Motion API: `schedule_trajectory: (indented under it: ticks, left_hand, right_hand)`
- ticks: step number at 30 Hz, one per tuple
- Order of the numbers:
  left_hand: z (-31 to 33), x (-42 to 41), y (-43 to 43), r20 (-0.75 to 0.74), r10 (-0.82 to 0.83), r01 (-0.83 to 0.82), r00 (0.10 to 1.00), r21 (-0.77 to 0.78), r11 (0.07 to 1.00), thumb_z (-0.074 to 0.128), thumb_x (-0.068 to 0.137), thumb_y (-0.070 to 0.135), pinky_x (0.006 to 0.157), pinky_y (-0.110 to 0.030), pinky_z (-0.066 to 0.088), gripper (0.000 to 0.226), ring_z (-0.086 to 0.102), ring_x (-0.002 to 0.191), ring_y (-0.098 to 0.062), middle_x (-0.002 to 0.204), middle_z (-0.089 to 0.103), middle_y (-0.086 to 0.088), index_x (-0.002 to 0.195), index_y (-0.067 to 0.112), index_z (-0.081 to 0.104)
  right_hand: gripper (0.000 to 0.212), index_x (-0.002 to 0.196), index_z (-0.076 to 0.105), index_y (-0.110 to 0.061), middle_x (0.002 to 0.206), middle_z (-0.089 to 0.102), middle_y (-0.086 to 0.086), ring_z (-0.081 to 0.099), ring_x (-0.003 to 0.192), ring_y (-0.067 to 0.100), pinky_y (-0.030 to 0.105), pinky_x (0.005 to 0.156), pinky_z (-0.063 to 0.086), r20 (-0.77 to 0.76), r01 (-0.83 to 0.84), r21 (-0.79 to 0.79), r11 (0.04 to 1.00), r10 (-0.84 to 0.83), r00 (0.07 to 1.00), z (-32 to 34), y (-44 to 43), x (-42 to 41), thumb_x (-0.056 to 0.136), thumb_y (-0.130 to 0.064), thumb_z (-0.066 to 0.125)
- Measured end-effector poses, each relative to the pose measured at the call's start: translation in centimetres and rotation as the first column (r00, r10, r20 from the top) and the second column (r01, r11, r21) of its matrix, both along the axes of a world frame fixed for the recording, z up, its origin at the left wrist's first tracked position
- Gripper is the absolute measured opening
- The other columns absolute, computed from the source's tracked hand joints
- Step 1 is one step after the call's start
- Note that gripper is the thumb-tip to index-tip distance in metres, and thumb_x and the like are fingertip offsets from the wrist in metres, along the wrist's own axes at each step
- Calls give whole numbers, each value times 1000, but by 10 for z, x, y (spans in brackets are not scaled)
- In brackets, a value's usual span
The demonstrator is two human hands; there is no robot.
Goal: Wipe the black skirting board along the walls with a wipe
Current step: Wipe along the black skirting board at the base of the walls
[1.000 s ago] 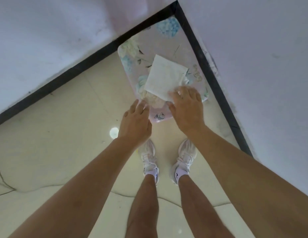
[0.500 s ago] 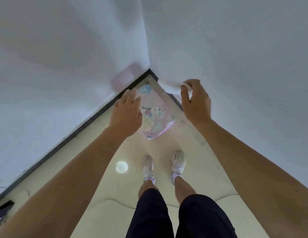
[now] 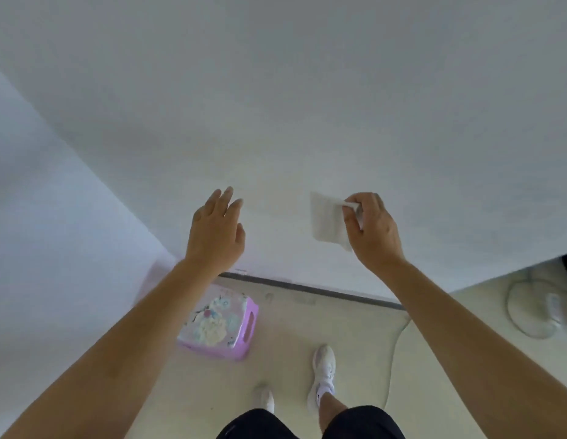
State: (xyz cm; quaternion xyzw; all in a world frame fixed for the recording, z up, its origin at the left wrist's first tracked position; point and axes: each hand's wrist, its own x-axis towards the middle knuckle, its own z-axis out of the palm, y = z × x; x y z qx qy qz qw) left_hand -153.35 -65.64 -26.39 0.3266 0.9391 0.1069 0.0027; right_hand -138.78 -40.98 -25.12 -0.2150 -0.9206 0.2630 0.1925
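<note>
I stand facing a white wall. My right hand (image 3: 372,231) is raised in front of it and pinches a white wipe (image 3: 327,221) by its top corner; the wipe hangs down flat. My left hand (image 3: 216,231) is raised beside it with straight, spread fingers and holds nothing. The black skirting board (image 3: 310,290) runs along the foot of the wall, well below both hands, from behind my left wrist to my right forearm. Its left end is hidden by my left arm.
A pink stool with a flower print (image 3: 219,323) stands on the floor in the corner, just left of my feet (image 3: 323,377). A white fan base (image 3: 540,307) and its cable (image 3: 394,353) lie on the floor at the right.
I have stood up and turned right, away from the corner. The wipe came off the stool top in my right hand. My left hand left the stool and rose.
</note>
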Motion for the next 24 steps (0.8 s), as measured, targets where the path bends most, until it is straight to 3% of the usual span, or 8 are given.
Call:
schedule_trajectory:
  ticks: [3,6,13,17,24]
  left_hand:
    - [26,28,59,-30,-148,149,989,25,989,42,96,27,115,-44,23,51,12,147,-25,159,19,-8,145,14,33]
    - [62,82,133,-116,-369,374,922,25,927,42,97,30,114,-44,24,51,19,145,-27,156,27,-9,145,14,34]
    - [93,267,289,-235,-717,731,656,-41,681,53,91,27,107,-48,36,49,39,136,-30,142,48,-14,137,10,48]
    - [101,418,379,-262,-827,852,496,-37,523,46,92,31,107,-47,37,49,40,135,-29,142,48,-13,137,11,48]
    - [112,670,499,-242,-940,961,240,-77,266,29,83,39,102,-50,39,63,43,133,-29,141,49,-15,134,11,52]
  right_hand:
    - [16,113,53,-12,115,57,6,58,83,25,31,68,41,15,151,29,988,-152,988,25,38,64,103,-23,48]
    - [16,113,51,-14,115,56,2,53,80,22,31,66,40,-6,364,52,930,-364,931,63,85,155,105,-25,42]
    - [21,116,53,-12,117,57,7,51,85,21,31,72,36,-158,741,-4,671,-733,662,97,152,394,105,-27,42]
    - [20,116,54,-13,116,59,9,60,95,32,33,76,39,-180,856,-63,512,-850,495,98,177,553,105,-26,44]
    - [20,116,52,-18,105,68,10,64,85,35,31,65,39,-157,964,14,264,-952,263,115,204,797,105,-33,42]
